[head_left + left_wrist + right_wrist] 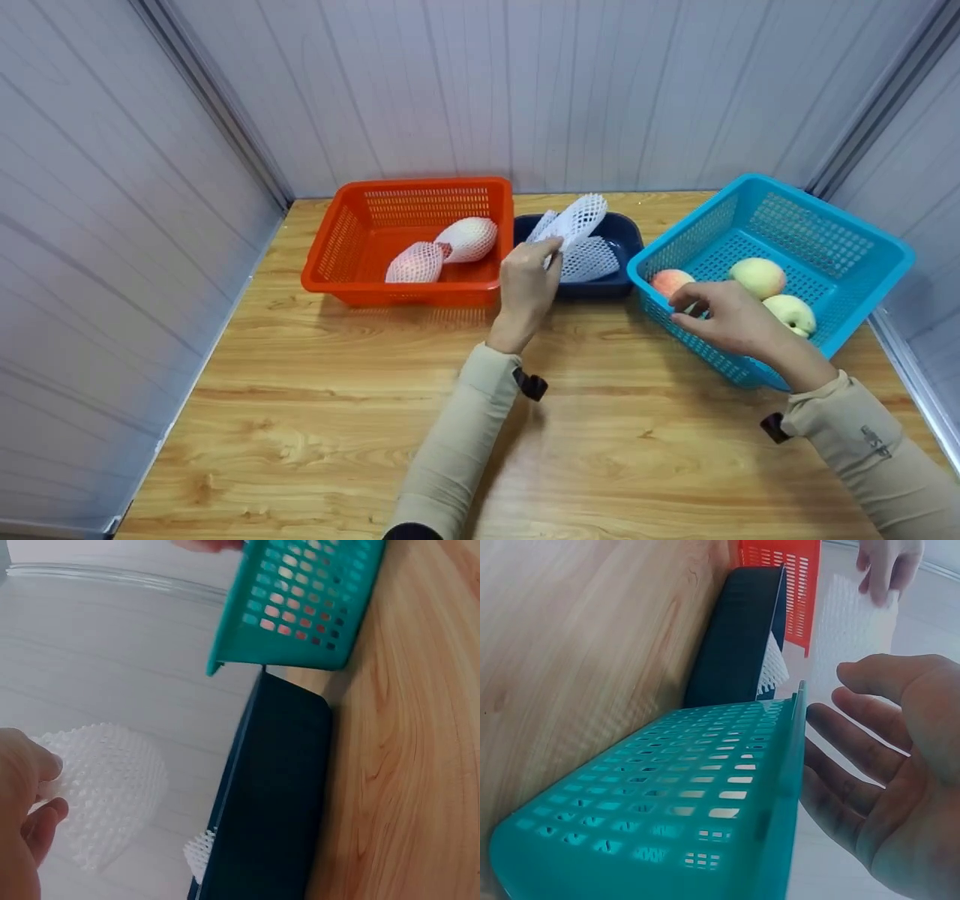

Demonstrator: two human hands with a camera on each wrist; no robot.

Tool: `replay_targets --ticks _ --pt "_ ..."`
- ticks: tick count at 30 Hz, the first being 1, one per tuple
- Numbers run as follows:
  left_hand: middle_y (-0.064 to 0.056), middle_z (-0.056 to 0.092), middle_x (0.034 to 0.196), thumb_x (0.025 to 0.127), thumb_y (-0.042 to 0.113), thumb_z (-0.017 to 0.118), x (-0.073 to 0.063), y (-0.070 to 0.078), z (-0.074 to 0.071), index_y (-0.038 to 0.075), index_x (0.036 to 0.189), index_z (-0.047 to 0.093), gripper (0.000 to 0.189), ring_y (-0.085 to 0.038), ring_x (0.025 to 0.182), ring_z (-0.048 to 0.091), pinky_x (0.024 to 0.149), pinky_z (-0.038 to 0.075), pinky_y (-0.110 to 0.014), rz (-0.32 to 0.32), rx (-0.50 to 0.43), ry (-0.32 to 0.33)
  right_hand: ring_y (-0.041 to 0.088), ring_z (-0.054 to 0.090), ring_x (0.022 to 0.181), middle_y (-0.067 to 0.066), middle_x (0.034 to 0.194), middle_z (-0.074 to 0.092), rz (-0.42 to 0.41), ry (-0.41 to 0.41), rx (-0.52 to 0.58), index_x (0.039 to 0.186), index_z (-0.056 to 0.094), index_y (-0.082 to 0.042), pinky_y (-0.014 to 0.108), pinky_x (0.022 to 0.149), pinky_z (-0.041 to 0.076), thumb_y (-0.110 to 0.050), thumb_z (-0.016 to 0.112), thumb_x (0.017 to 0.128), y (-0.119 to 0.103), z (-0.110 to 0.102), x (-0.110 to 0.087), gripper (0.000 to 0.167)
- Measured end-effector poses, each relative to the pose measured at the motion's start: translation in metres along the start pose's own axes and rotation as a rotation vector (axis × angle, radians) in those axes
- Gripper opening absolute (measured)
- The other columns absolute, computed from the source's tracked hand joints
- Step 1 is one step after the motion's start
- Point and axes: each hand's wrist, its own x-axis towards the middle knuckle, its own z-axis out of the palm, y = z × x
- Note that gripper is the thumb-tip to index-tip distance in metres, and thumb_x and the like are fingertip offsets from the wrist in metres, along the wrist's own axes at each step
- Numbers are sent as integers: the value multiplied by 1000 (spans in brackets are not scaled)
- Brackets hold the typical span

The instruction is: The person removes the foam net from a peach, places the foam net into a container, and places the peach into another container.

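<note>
My left hand (529,281) pinches a white foam fruit net (583,219) between thumb and fingers, above the dark blue bin (624,241). In the left wrist view the foam net (112,791) spreads out beyond the fingertips. More white foam nets (592,261) lie in the bin beneath it. Over the near left rim of the turquoise basket (862,232) hovers my right hand (724,315), its fingers loosely bent with nothing in them. Peaches lie in that basket: a reddish peach (671,282) by the fingertips, and two paler peaches (759,277) farther right.
To the left stands an orange basket (352,247) holding two net-wrapped fruits (416,264). All three containers line the back of the wooden table (315,420), with the dark bin between the baskets. Pale panel walls (465,90) enclose the table at the back and both sides.
</note>
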Motion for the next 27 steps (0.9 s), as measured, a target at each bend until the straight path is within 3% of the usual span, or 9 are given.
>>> replay_targets --ticks 3,6,14,22,27 --pt "-2 74 94 83 7 74 4 -2 10 10 96 77 14 -17 81 68 78 52 -25 62 81 -19 18 66 81 5 95 69 0 3 8 102 69 -6 41 72 54 -11 69 90 0 1 0 14" --pt "-2 74 90 85 9 73 6 -5 19 10 92 77 8 -19 79 68 76 53 -27 81 137 -18 18 66 82 4 96 68 -5 8 11 103 69 -6 41 72 54 -12 69 90 1 1 -2 14" --pt "-2 70 78 87 12 71 2 -16 44 10 80 75 8 -23 71 65 68 55 -32 52 288 -74 19 66 83 4 97 68 7 21 14 103 69 -7 41 72 54 -12 69 90 1 3 -4 14" --pt "-4 63 74 83 5 67 -6 -24 57 11 78 75 11 -25 70 61 63 51 -35 25 349 -135 20 65 84 4 99 68 3 25 34 105 69 -7 41 72 53 -15 68 92 1 5 -6 15" --pt "-3 67 74 83 13 69 -8 -26 59 17 77 78 12 -27 74 56 71 47 -36 70 432 -187 19 64 84 4 98 68 2 35 29 104 69 -7 41 71 53 -15 68 92 2 5 -7 15"
